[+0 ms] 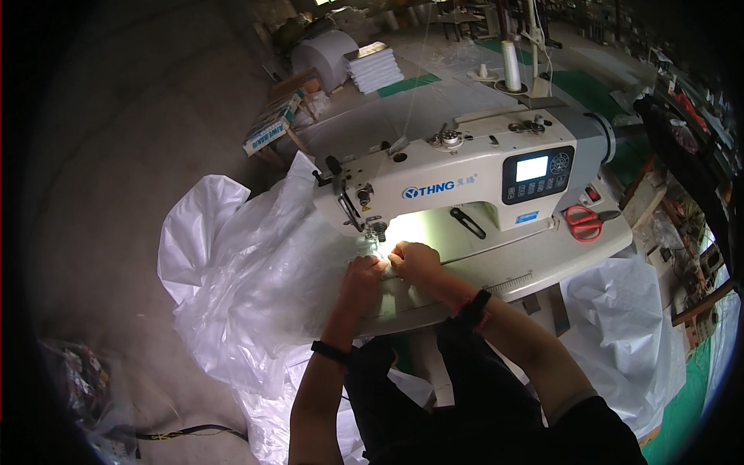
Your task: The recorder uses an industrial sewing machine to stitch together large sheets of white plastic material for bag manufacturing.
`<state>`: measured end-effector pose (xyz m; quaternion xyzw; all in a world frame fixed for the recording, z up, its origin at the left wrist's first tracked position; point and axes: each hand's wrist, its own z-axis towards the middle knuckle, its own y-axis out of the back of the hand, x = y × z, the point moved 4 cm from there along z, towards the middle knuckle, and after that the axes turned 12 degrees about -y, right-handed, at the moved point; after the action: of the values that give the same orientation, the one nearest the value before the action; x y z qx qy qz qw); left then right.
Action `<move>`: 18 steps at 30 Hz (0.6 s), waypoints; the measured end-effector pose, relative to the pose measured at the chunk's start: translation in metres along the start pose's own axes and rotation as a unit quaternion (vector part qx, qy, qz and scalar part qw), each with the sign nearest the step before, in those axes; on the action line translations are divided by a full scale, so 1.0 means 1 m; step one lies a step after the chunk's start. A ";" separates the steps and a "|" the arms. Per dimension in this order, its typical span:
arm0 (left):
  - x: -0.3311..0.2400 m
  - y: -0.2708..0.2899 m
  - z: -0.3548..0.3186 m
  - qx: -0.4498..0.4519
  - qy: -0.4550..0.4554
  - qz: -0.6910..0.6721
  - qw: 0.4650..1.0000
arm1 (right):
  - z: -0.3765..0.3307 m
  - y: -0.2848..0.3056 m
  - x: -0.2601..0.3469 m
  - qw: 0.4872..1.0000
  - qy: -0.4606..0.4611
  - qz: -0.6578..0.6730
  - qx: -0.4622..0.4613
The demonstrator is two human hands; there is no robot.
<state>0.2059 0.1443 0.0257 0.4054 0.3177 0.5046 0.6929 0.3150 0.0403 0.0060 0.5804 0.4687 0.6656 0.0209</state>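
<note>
A white industrial sewing machine (465,174) with a lit control panel stands on a pale table (535,263). My left hand (363,275) and my right hand (415,260) sit side by side just in front of the needle and presser foot (375,229), both pinching a folded edge of thin white translucent fabric (256,271). The fabric spills off the table's left side in a big crumpled heap down to the floor. Each wrist wears a dark band.
Red-handled scissors (585,222) and a black clip tool (467,222) lie on the table right of the machine. A thread cone (511,66) stands behind. More white material (620,325) hangs at the right. A fabric roll (325,54), a folded stack (374,68) and a cable (186,432) lie around.
</note>
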 end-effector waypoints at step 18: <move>-0.013 0.010 -0.018 -0.022 0.100 -0.008 0.995 | -0.001 -0.003 -0.004 0.990 0.131 -0.051 -0.014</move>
<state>0.1822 0.1374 0.0262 0.3350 0.3778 0.5440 0.6701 0.3140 0.0390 0.0013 0.4636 0.4868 0.7403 0.0013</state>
